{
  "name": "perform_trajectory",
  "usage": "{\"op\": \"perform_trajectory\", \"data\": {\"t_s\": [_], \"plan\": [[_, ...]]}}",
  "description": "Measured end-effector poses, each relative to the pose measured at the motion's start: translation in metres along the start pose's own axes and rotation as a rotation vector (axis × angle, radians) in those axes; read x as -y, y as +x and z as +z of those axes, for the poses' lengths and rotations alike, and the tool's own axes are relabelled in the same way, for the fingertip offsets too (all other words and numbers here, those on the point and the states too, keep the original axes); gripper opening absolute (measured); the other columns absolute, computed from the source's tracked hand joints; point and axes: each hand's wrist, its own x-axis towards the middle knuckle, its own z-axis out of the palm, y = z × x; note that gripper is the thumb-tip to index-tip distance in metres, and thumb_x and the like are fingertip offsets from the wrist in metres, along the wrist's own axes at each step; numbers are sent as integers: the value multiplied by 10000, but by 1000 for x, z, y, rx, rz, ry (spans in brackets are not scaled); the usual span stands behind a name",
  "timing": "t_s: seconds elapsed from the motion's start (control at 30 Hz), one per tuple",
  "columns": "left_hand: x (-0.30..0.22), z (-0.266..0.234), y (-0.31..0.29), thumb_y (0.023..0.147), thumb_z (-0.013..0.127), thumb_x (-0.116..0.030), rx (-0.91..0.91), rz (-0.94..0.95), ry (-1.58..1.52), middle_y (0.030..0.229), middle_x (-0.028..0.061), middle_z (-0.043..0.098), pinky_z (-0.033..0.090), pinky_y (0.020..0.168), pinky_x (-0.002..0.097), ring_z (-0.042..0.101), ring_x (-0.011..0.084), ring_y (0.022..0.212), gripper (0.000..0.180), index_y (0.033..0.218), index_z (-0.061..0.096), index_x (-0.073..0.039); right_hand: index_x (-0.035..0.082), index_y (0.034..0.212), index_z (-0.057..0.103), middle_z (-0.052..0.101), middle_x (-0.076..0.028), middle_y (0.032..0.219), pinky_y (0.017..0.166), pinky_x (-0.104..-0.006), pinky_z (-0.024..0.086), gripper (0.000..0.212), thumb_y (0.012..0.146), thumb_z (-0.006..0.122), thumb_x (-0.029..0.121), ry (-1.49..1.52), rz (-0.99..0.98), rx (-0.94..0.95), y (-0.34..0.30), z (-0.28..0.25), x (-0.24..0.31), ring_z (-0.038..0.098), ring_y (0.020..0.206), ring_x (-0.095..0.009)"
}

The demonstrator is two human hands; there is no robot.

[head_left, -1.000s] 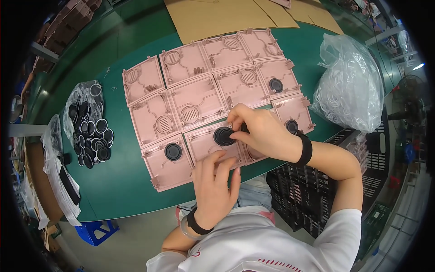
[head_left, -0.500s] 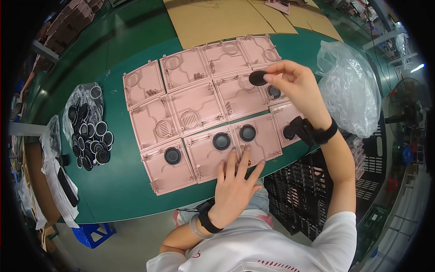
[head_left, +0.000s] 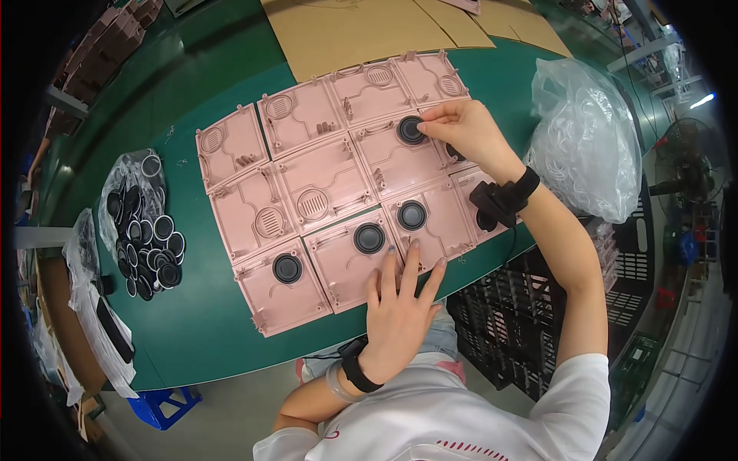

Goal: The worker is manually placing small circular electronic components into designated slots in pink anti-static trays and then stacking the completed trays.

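Pink plastic panels (head_left: 319,165) lie in rows on the green table, with slotted round grilles moulded into several of them. My right hand (head_left: 465,134) pinches the edge of a round black speaker (head_left: 410,131) at the grille spot of a middle-row panel. Whether the speaker is fully seated there I cannot tell. My left hand (head_left: 400,315) lies with fingers spread over the near edges of two front-row panels, holding nothing. Close to its fingertips, more black speakers sit in the front panels, such as one speaker (head_left: 369,239). My right wrist partly hides the panels at the right.
At the left a clear bag (head_left: 127,173) spills a pile of black speakers (head_left: 154,257) with pale rims. A bulky clear plastic bag (head_left: 584,146) stands at the right. Cardboard sheets (head_left: 361,31) cover the far side. Black crates (head_left: 507,323) stand below the near right edge.
My right hand has lowered the speaker and moved it slightly left, onto the grille of the middle-row panel. The view has shifted a little; my left hand stays spread on the front panels.
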Motion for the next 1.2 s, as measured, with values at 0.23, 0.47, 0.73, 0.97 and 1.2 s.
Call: {"op": "perform_trajectory", "data": {"t_s": [0.23, 0.47, 0.73, 0.97, 1.2], "plan": [[1, 0, -1, 683, 767, -253, -5, 1, -23, 1423, 169, 347, 319, 964, 507, 358, 409, 1235, 712, 1337, 488, -212, -43, 954, 672, 683, -61, 798, 640, -216, 490, 244, 790, 720, 132, -6, 11, 3, -1, 1, 2, 623, 709, -91], [2, 0, -2, 706, 738, -271, 0, 3, 3, 1426, 140, 349, 325, 977, 488, 373, 376, 1237, 698, 1348, 471, -206, -40, 973, 667, 670, -38, 798, 613, -187, 444, 245, 811, 715, 138, -22, 20, 11, -1, 2, 1, 578, 699, -61], [3, 1, -2, 713, 733, -266, 0, 9, 12, 1428, 140, 346, 330, 974, 486, 379, 376, 1227, 694, 1350, 468, -203, -48, 950, 669, 676, -43, 801, 651, -200, 473, 238, 800, 724, 128, -35, -21, 2, -2, 5, -1, 603, 725, -66], [3, 2, -2, 712, 733, -268, -8, 19, 21, 1426, 141, 346, 334, 972, 487, 383, 374, 1223, 694, 1350, 469, -202, -11, 973, 674, 675, -75, 759, 653, -290, 508, 272, 726, 743, 80, -398, -378, -138, -6, 13, -7, 646, 677, -171], [4, 5, -3, 688, 755, -241, -29, 23, 2, 1418, 151, 358, 322, 967, 495, 365, 391, 1236, 699, 1334, 488, -213, 36, 1073, 654, 629, -144, 686, 601, -387, 492, 294, 785, 644, 96, -607, -385, -190, -24, 14, 11, 614, 619, -306]]}}
